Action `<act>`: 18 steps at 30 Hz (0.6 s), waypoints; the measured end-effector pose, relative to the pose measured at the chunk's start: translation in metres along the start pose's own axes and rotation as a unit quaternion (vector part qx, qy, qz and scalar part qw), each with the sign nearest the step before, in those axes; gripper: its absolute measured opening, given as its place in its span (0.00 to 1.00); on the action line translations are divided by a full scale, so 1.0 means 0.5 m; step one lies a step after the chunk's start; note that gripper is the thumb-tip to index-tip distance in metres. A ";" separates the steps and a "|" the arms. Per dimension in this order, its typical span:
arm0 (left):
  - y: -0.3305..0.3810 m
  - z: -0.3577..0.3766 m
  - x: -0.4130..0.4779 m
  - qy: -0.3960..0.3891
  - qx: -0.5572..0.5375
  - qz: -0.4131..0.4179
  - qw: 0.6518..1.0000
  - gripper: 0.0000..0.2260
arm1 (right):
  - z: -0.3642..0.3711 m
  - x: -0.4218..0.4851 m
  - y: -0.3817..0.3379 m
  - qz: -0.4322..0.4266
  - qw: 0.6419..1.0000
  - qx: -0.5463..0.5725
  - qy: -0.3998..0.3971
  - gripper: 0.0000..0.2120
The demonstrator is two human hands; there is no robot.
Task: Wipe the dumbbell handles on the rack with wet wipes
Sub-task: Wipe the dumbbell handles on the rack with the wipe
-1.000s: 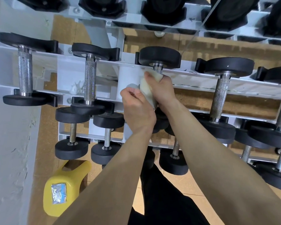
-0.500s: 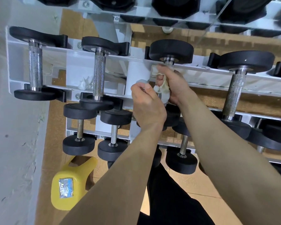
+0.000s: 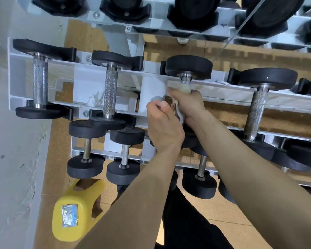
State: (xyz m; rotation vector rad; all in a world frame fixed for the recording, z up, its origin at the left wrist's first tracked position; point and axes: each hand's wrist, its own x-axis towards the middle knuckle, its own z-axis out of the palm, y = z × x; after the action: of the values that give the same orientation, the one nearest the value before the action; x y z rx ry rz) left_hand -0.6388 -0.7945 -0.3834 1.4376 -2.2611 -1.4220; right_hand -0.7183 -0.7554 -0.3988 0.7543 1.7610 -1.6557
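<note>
On the middle tier of the white rack [image 3: 223,91], several black dumbbells with knurled steel handles lie in a row. My right hand [image 3: 188,103] grips the handle of the third dumbbell [image 3: 188,67] through a whitish wet wipe [image 3: 184,88]. The wipe shows above my fingers, just under the far weight, and a crumpled end hangs out by my palm. My left hand [image 3: 163,128] sits close beside it on the left with curled fingers around a small white wad [image 3: 156,98]. The handle itself is hidden under wipe and hand.
Bare-handled dumbbells flank it at left [image 3: 111,92], far left [image 3: 40,79] and right [image 3: 257,112]. A crumpled white wipe [image 3: 93,101] lies on the rack. Smaller dumbbells fill the lower tier [image 3: 124,169]. A yellow kettlebell [image 3: 75,212] stands on the floor by the wall [image 3: 11,159].
My right hand has closed tighter round the wipe on the handle, after the wipe hung looser half a second ago. My left hand stays alongside.
</note>
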 end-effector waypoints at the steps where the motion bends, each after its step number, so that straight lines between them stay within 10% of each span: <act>1: 0.001 -0.001 -0.001 -0.001 0.008 0.003 1.000 0.07 | 0.002 0.006 -0.008 0.004 1.000 0.016 -0.004 0.10; 12: 0.001 -0.002 -0.001 0.001 0.021 0.009 1.000 0.07 | -0.035 0.088 0.004 0.138 0.875 0.237 -0.400 0.10; 18: 0.002 -0.003 -0.001 -0.011 0.023 0.008 1.000 0.08 | -0.050 0.029 0.009 0.073 0.963 0.049 -0.253 0.06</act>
State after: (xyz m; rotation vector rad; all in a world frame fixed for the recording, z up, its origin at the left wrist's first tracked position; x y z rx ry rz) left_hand -0.6383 -0.7951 -0.3818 1.4217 -2.3285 -1.3967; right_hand -0.7255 -0.7299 -0.4116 0.4355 1.2435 -1.6605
